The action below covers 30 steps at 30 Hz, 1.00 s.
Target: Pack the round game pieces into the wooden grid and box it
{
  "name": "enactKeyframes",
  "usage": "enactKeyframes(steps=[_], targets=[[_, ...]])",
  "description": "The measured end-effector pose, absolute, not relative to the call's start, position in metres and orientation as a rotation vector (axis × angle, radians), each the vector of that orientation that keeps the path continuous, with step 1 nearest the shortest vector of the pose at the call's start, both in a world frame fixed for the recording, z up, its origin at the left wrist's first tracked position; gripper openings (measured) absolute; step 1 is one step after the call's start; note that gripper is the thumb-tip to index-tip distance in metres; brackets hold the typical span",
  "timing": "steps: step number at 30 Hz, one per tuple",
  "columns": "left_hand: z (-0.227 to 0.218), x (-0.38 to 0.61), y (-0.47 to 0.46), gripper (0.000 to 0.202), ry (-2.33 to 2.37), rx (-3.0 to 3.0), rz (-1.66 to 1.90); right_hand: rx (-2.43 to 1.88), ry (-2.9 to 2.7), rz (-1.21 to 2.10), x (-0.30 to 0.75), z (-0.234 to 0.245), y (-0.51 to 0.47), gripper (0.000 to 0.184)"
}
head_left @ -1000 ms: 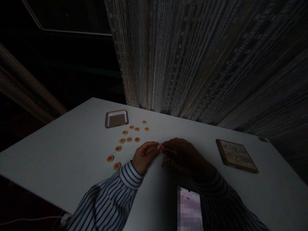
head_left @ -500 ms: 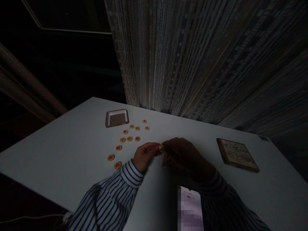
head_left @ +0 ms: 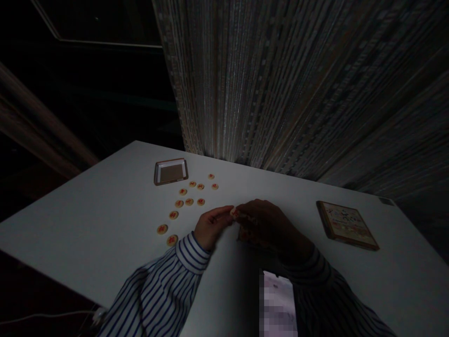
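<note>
Between my two hands is a round wooden Chinese chess piece (head_left: pixel 234 213), its red-marked face showing. My left hand (head_left: pixel 211 228) reaches in from the left and pinches the piece at its fingertips. From the right, my right hand (head_left: pixel 271 224) closes on the same piece, its back upward and in deep shadow. Under the right palm lies a group of more chess pieces (head_left: pixel 244 234), mostly hidden by the hand. Left of my hands, several red-marked chess pieces (head_left: pixel 173 215) lie spread out face up on the white table (head_left: pixel 115 224).
A shallow open tray or box lid (head_left: pixel 171 172) lies toward the back left. At the right is a flat box (head_left: pixel 348 224) with a printed top. A lit, blurred screen (head_left: pixel 278 304) is at the front near my right forearm. Striped curtains (head_left: pixel 245 84) hang behind the table.
The piece between my fingers has turned so its red-marked face now shows; before, it was seen more edge-on. My hands have barely moved, and the spread pieces stay where they were.
</note>
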<state>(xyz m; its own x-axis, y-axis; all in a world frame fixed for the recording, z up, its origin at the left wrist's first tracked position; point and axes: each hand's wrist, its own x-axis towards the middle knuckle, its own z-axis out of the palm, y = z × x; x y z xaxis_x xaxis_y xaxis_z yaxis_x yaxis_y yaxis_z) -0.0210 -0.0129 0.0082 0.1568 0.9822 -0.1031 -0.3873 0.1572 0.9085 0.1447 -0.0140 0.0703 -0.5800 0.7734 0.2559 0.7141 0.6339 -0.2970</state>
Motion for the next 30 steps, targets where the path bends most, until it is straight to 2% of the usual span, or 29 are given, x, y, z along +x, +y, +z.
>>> enactKeyframes(steps=[15, 30], targets=[[0.0100, -0.0186, -0.0121, 0.033, 0.906, 0.863, 1.207, -1.186, -2.531, 0.219, 0.1430, 0.0698, -0.0133, 0.030], [0.0075, -0.0159, -0.0127, 0.034, 0.937, 0.869, 1.169, -1.177, -2.586, 0.231, 0.1473, 0.0698, -0.0120, 0.023]])
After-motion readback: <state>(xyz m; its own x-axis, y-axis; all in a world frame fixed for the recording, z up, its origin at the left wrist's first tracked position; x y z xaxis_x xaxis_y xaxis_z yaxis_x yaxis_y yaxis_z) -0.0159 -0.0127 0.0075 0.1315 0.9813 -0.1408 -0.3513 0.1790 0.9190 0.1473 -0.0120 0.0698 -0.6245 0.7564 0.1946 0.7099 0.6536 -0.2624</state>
